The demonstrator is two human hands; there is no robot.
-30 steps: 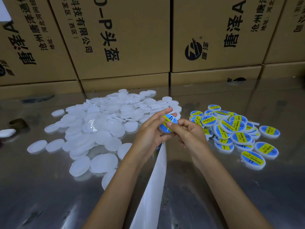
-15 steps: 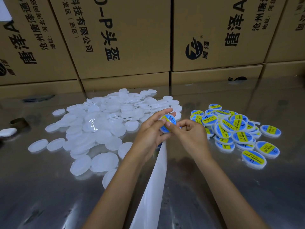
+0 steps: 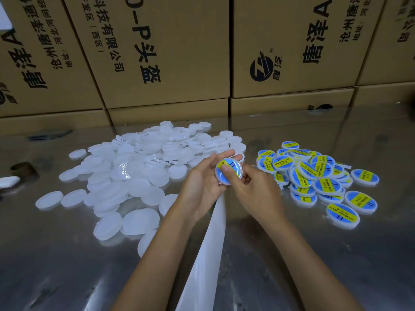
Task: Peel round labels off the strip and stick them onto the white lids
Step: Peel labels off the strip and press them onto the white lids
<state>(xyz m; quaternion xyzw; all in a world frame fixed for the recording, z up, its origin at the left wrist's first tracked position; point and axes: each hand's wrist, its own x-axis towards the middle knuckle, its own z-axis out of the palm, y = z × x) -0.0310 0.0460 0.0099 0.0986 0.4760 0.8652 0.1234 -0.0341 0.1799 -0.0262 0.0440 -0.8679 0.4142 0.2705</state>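
Observation:
My left hand (image 3: 202, 182) cups a white lid (image 3: 229, 171) with a round blue-and-yellow label on its face, held above the table's middle. My right hand (image 3: 253, 187) grips the same lid from the right, its thumb pressed flat on the label. The white backing strip (image 3: 208, 243) hangs from under my left hand down toward the bottom edge. A heap of plain white lids (image 3: 139, 171) lies to the left. A pile of labelled lids (image 3: 314, 176) lies to the right.
A shiny metal table (image 3: 292, 265) carries everything. Stacked cardboard boxes (image 3: 157, 52) wall off the back edge. A dark tape roll (image 3: 22, 169) and a white object (image 3: 9, 181) sit at the far left.
The label now lies flat on the lid, and my right thumb has moved onto its face. The lid has turned to face up toward the camera.

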